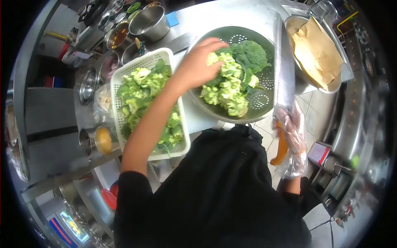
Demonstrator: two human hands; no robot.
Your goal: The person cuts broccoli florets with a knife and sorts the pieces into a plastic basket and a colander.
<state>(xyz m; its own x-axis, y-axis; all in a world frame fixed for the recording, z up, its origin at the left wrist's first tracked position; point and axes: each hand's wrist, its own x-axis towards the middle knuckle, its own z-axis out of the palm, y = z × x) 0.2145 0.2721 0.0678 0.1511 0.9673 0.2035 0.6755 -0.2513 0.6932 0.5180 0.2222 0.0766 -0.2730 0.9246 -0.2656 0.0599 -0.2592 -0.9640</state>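
My left hand (201, 64), bare, reaches into a metal colander (264, 101) with its fingers curled round broccoli. Cut broccoli florets (229, 89) lie in the colander beside a darker green broccoli head (250, 56). On the right, my right hand (294, 130) wears a clear plastic glove and grips the orange handle of a large knife (284, 62). The broad blade points away from me along the colander's right side. Under my left forearm sits a white plastic basket (185, 124) full of broccoli florets (140, 93), partly hidden by the arm.
A metal pot (149, 22) and several bowls stand at the back left. Brown paper (316, 51) lies in a metal basin (292, 25) at the right. A container with something yellow (103, 139) stands left of the basket. The tiled floor (264, 132) shows below the worktop.
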